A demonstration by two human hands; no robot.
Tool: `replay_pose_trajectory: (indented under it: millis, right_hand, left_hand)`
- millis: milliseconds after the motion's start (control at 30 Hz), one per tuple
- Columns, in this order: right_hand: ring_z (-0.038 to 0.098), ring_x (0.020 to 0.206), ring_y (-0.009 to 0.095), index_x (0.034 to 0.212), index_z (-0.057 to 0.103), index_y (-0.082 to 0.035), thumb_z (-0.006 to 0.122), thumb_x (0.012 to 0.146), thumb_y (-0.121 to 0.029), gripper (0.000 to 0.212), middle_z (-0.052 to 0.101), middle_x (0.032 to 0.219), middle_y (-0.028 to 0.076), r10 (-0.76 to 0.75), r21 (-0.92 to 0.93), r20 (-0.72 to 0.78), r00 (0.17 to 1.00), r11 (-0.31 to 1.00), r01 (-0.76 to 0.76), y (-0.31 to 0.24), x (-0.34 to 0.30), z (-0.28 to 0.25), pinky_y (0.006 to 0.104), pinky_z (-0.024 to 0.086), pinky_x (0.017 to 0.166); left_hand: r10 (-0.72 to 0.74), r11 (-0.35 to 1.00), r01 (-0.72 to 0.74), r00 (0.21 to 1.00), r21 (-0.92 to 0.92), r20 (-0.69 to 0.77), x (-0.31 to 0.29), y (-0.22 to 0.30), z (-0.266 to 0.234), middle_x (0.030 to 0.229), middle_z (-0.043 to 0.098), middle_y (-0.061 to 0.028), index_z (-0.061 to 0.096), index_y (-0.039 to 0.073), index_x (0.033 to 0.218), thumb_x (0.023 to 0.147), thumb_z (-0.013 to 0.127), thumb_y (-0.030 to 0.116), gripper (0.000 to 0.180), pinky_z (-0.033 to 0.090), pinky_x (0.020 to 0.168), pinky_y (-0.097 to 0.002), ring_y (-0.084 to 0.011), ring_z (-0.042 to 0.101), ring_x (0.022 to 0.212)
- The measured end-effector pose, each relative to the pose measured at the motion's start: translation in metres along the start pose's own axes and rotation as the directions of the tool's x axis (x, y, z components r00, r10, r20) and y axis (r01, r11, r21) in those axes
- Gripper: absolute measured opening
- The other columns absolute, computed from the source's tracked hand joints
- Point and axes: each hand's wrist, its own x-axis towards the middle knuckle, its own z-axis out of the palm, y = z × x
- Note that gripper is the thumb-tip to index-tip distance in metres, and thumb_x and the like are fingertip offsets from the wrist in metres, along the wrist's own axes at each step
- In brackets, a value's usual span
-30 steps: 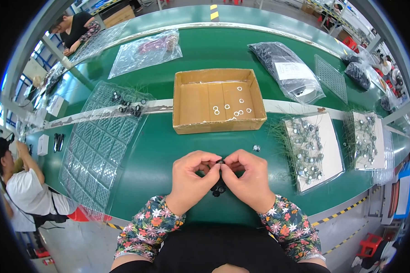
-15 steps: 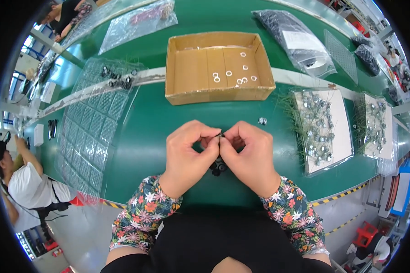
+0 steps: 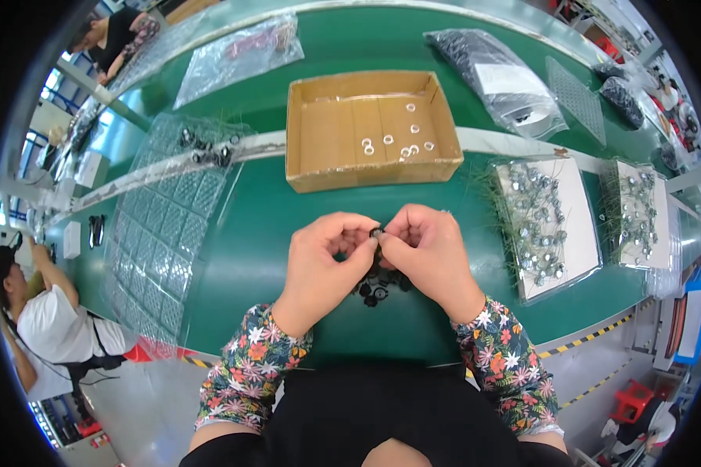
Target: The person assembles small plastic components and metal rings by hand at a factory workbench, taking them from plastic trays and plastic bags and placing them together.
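Observation:
Between my fingertips is a small black round part, mostly covered by the fingers. My left hand pinches it with thumb and index finger. From the other side my right hand is closed on it with thumb and fingertips. Just beneath the hands lies a small pile of black ring-shaped parts on the green table. Beyond them stands an open cardboard box with several white rings scattered on its bottom.
A clear moulded tray with black parts at its far end lies left. On the right are two boards of shiny round parts with thin green wires. Filled plastic bags lie at the back. Other people sit nearby.
The view has tilted slightly, so the box sits lower. My hands have shifted a little, showing more of the black part and of the pile below.

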Motion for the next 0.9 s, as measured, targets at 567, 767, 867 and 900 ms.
replay_pose_trajectory:
  millis: [567, 767, 867, 900]
  right_hand:
    - [0.063, 0.063, 0.011, 0.08, 0.057, 0.001, 0.059, 0.085, -0.009, 0.012, 0.064, 0.072, 0.009, 0.187, 0.346, 0.292, 0.938, 0.894, -0.286, -0.02, -0.002, -0.018, 0.0225, 0.052, 0.056]
    - [0.063, 0.063, 0.011, 0.081, 0.057, 0.002, 0.058, 0.086, -0.009, 0.011, 0.064, 0.073, 0.008, 0.176, 0.351, 0.281, 0.944, 0.896, -0.271, -0.022, -0.005, -0.017, 0.0224, 0.052, 0.057]
    - [0.063, 0.063, 0.013, 0.081, 0.058, 0.001, 0.058, 0.085, -0.005, 0.008, 0.064, 0.073, 0.009, 0.178, 0.352, 0.273, 0.946, 0.896, -0.27, -0.024, -0.006, -0.018, 0.0233, 0.052, 0.058]
    - [0.063, 0.063, 0.013, 0.081, 0.058, 0.001, 0.058, 0.085, -0.005, 0.008, 0.064, 0.072, 0.008, 0.179, 0.354, 0.274, 0.945, 0.895, -0.272, -0.024, -0.006, -0.018, 0.0232, 0.052, 0.058]
  left_hand:
    - [-0.172, 0.84, 0.33, 0.915, -0.43, 0.366, 0.005, 0.01, -0.017, 0.088, 0.063, -0.0046, 0.061, 0.0, 0.109, 0.084, 0.06, -0.001, 0.026, 0.048, 0.065, -0.0214, -0.0086, 0.058, 0.075]
    - [-0.157, 0.806, 0.344, 0.909, -0.482, 0.386, 0.004, 0.005, -0.019, 0.09, 0.063, -0.0063, 0.06, -0.001, 0.11, 0.084, 0.06, -0.002, 0.026, 0.049, 0.066, -0.0222, -0.0097, 0.058, 0.075]
    - [-0.155, 0.796, 0.347, 0.909, -0.496, 0.387, 0.005, 0.006, -0.019, 0.09, 0.063, -0.0063, 0.06, -0.001, 0.11, 0.084, 0.06, -0.001, 0.026, 0.049, 0.065, -0.0221, -0.0099, 0.058, 0.075]
    - [-0.154, 0.796, 0.346, 0.909, -0.497, 0.386, 0.005, 0.005, -0.019, 0.09, 0.063, -0.0063, 0.06, -0.001, 0.11, 0.084, 0.06, -0.001, 0.026, 0.049, 0.065, -0.0221, -0.0099, 0.058, 0.075]
